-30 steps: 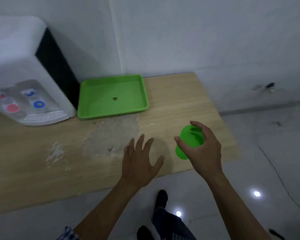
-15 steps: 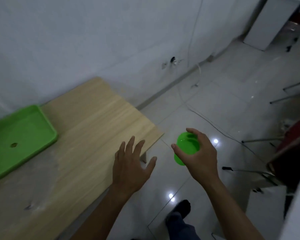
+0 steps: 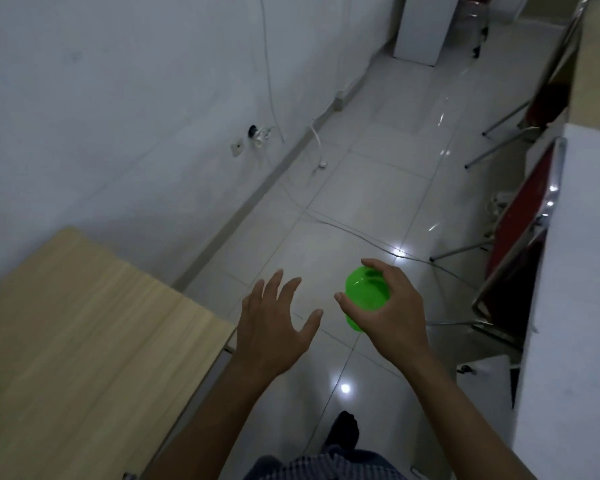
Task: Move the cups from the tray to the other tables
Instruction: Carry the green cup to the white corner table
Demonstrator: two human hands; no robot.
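A bright green cup (image 3: pixel 362 295) hangs over the tiled floor, upright with its mouth toward me. My right hand (image 3: pixel 390 311) grips it from the right side, thumb on the near rim and fingers over the far rim. My left hand (image 3: pixel 274 323) floats beside it to the left, palm down, fingers spread, holding nothing. The wooden table (image 3: pixel 77 341) lies at the lower left, its corner just left of my left hand. The green tray is out of view.
A white wall (image 3: pixel 118 98) with a socket and cables runs along the left. Cables cross the tiled floor (image 3: pixel 371 188) ahead. Red metal-framed chairs (image 3: pixel 520 237) and a white table edge (image 3: pixel 575 271) stand on the right. A white cabinet (image 3: pixel 426 26) stands at the far end.
The view has swung right: the tray and water dispenser have left the frame, and the floor and chairs have come in. My right hand has carried the cup off the table and over the floor.
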